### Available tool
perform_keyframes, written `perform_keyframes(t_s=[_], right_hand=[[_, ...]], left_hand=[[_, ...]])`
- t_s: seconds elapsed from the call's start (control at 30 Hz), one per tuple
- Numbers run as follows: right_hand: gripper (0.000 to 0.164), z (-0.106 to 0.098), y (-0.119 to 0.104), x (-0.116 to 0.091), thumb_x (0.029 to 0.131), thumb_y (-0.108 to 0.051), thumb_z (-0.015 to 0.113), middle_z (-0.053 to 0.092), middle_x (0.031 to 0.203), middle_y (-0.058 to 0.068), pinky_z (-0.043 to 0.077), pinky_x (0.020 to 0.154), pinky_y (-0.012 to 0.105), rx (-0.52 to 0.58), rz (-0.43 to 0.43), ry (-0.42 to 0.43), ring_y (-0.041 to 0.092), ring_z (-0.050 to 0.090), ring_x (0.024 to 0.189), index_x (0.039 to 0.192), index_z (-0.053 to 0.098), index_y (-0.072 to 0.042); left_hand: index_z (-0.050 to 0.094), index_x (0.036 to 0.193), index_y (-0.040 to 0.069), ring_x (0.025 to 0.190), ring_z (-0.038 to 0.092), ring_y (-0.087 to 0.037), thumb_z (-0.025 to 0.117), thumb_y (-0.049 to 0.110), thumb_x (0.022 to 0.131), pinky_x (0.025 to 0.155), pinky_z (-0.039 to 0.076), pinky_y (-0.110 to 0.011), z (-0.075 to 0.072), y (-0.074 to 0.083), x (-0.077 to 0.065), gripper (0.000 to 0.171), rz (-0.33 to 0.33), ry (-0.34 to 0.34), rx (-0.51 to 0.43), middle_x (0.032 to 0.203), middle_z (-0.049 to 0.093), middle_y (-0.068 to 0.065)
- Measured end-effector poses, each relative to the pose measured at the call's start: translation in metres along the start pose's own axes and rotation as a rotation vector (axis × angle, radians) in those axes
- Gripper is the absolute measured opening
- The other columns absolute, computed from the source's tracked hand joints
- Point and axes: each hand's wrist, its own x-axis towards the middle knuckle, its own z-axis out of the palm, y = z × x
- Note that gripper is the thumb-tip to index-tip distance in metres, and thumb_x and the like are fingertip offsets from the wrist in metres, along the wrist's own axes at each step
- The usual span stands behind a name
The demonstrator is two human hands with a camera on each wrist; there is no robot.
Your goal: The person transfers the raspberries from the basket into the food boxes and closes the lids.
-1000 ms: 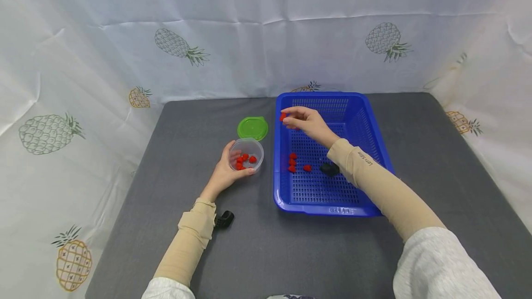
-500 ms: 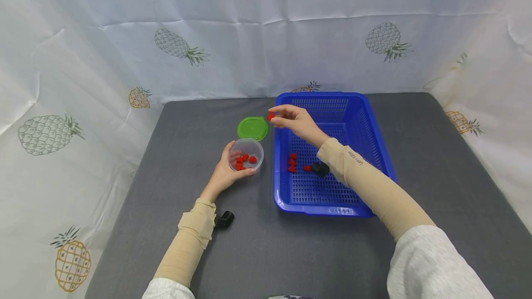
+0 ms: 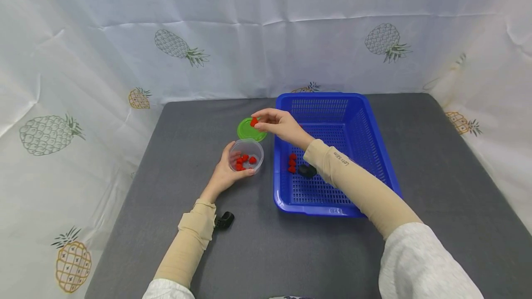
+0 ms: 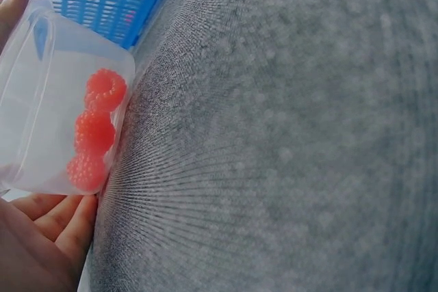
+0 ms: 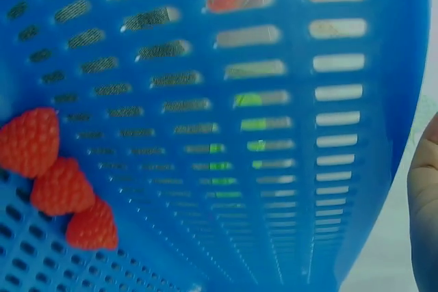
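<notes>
My left hand (image 3: 224,170) holds a clear plastic tub (image 3: 258,151) on the table, fingers and thumb curled round its side. Several red raspberries (image 4: 94,133) lie in the tub's bottom. Between thumb and fingertips, my right hand (image 3: 282,126) pinches one raspberry (image 3: 254,122), held above the green lid (image 3: 245,132) just behind the tub. In the right wrist view only an edge of the right hand (image 5: 424,203) shows, beyond the basket wall. Raspberries (image 5: 61,186) also lie along the left side of the blue basket (image 3: 287,204).
The blue basket stands right of the tub, under the right forearm. A black wrist strap piece (image 3: 225,220) sits by the left wrist, and another black piece (image 3: 306,171) shows under the right wrist. A pineapple-print white cloth (image 3: 266,59) hangs behind the grey table (image 3: 257,253).
My right hand has moved left with the raspberry, from over the basket's left rim to above the green lid. The left hand and tub have stayed put.
</notes>
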Motion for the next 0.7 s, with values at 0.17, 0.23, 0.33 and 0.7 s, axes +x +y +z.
perform_keyframes(t_s=[0.17, 0.23, 0.33, 0.7], right_hand=[[0.031, 0.008, 0.002, 0.005, 0.089, -0.029, 0.063, 0.068, 0.094, 0.003, 0.054, 0.076, 0.033, -0.011, -0.020, -0.014, 0.018, 0.065, 0.085, 0.119, 0.062, -0.021], [0.031, 0.011, 0.002, 0.006, 0.089, -0.028, 0.062, 0.068, 0.094, 0.002, 0.054, 0.074, 0.031, -0.013, -0.017, -0.011, 0.017, 0.064, 0.084, 0.119, 0.062, -0.020], [0.031, 0.016, 0.003, 0.009, 0.089, -0.027, 0.062, 0.067, 0.095, 0.004, 0.054, 0.073, 0.029, -0.033, -0.011, -0.017, 0.019, 0.064, 0.085, 0.119, 0.062, -0.017], [0.028, 0.030, 0.001, 0.017, 0.091, -0.022, 0.061, 0.068, 0.098, 0.010, 0.052, 0.079, 0.036, -0.182, -0.056, -0.148, 0.032, 0.063, 0.094, 0.118, 0.062, -0.014]], left_hand=[[0.009, 0.148, 0.027, 0.132, 0.040, -0.028, 0.080, 0.041, 0.069, 0.109, 0.036, -0.046, -0.001, 0.001, 0.000, 0.107, 0.002, -0.004, -0.007, 0.144, 0.038, -0.011], [0.009, 0.148, 0.027, 0.133, 0.040, -0.028, 0.080, 0.040, 0.070, 0.109, 0.036, -0.045, -0.002, 0.001, 0.000, 0.107, 0.000, -0.011, -0.008, 0.145, 0.037, -0.010], [0.007, 0.148, 0.028, 0.133, 0.039, -0.028, 0.080, 0.038, 0.071, 0.109, 0.036, -0.045, -0.003, 0.001, -0.001, 0.106, 0.000, -0.022, -0.015, 0.146, 0.036, -0.010], [0.009, 0.148, 0.030, 0.130, 0.044, -0.024, 0.080, 0.041, 0.070, 0.106, 0.039, -0.044, -0.004, -0.001, 0.000, 0.106, 0.029, -0.031, -0.030, 0.144, 0.039, -0.007]])
